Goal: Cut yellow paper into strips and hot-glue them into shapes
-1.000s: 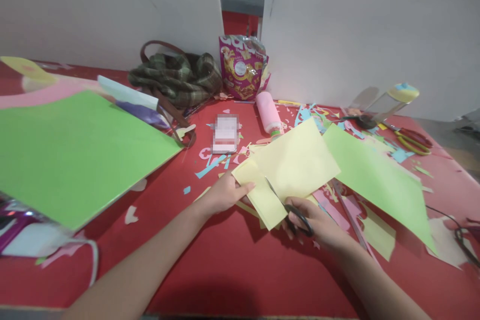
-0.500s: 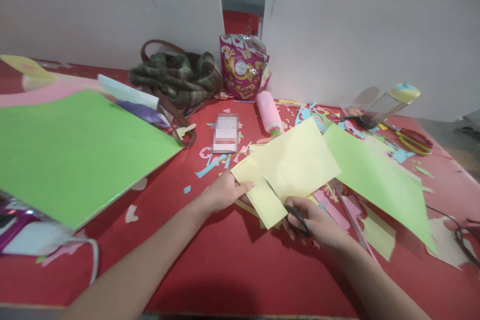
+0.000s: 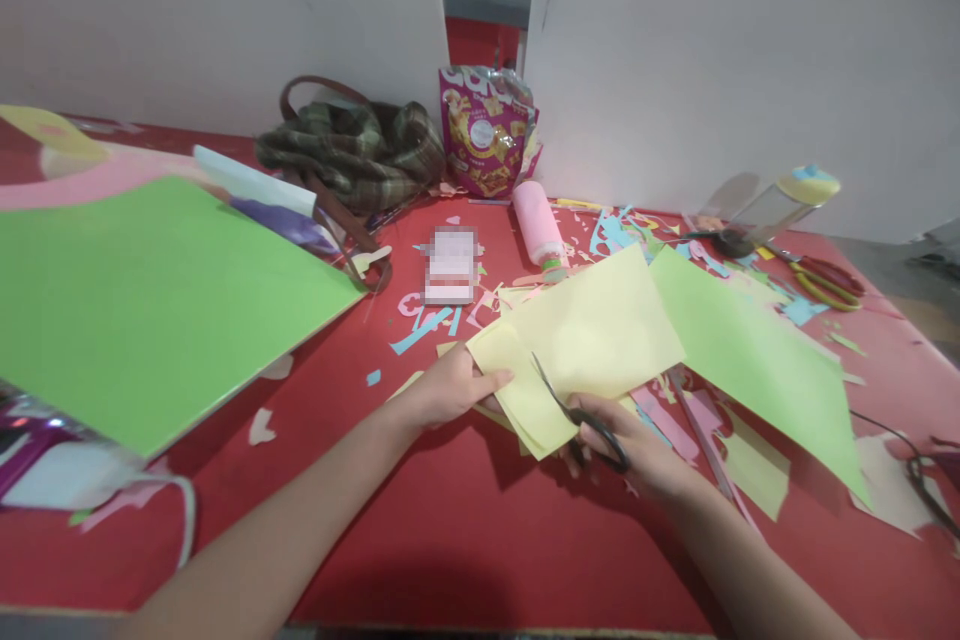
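Observation:
My left hand (image 3: 457, 385) pinches the left part of a pale yellow sheet (image 3: 600, 320), thumb on top and fingers underneath. My right hand (image 3: 619, 440) is closed round the black handles of a pair of scissors (image 3: 606, 435). One blade lies over the yellow paper, pointing up and left, along a cut that parts a narrower flap (image 3: 525, 390) from the larger piece. The other blade is hidden beneath the paper. Under the right side of the yellow sheet lies the edge of a light green sheet (image 3: 757, 360).
A large green sheet (image 3: 165, 310) covers the left. Behind are a plaid bag (image 3: 360, 155), a purple snack bag (image 3: 489, 135) and a pink bottle (image 3: 537, 223). Paper scraps surround a blurred-out card-like object (image 3: 451, 265). Red-and-yellow-handled scissors (image 3: 829, 282) and a clear container (image 3: 776, 210) stand at right.
The yellow sheet has tilted slightly and shifted a little to the right, with both hands. The scissors have moved slightly right, and their blades look more apart.

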Motion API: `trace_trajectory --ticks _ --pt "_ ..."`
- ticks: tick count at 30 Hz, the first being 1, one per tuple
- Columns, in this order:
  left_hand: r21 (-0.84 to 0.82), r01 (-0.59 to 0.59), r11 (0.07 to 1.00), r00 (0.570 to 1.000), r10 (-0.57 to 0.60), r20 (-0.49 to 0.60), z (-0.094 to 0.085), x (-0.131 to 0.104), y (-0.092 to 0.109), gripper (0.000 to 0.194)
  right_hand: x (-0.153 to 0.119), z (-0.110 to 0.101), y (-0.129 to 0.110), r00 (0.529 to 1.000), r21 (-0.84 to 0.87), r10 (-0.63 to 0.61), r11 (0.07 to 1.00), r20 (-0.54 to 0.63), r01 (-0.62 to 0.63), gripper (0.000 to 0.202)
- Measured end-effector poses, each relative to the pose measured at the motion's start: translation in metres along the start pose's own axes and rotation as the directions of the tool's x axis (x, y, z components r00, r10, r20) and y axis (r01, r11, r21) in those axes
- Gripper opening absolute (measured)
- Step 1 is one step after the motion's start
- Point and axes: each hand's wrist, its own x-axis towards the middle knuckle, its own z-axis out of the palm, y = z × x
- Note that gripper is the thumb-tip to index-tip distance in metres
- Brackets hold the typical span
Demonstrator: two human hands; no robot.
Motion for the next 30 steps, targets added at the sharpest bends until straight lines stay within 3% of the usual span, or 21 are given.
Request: trace_trajectory --ticks 9,30 --pt "-0.04 -0.007 0.999 0.999 0.009 0.043 -0.0009 -0.0007 -0.0011 0.039 -0.0017 -0.0004 -0.0008 0.997 -0.009 -0.019 1.0 0.074 0.02 0.033" --pt "-0.057 0.029 0.998 1.0 -0.028 0.014 0.0011 0.0002 0.0028 0.042 0.0005 0.0028 -0.002 1.0 -0.009 0.022 1.0 -0.001 -0.022 0.029"
